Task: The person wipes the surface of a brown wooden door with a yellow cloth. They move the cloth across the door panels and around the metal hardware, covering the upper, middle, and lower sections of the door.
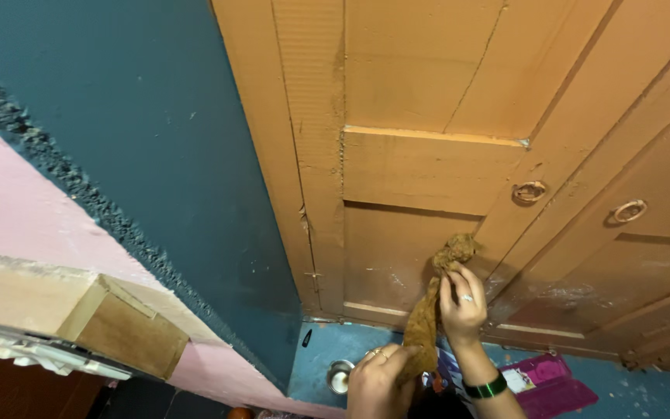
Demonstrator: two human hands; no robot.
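A brown rag [428,306] is pressed against the lower panel of an orange-brown wooden door [420,167]. My right hand [461,301] grips the rag's upper part and holds its bunched end on the wood; a ring and a green bangle show on that hand and wrist. My left hand [378,380] holds the rag's lower end near the bottom of the picture, with rings on its fingers. White smears mark the door panel beside the rag.
Two round metal ring pulls [529,192] [629,210] sit on the double doors to the right. A teal wall [157,155] and a pink wall with a wooden ledge [110,322] stand left. On the blue floor lie a small steel bowl [340,377] and a magenta case [548,384].
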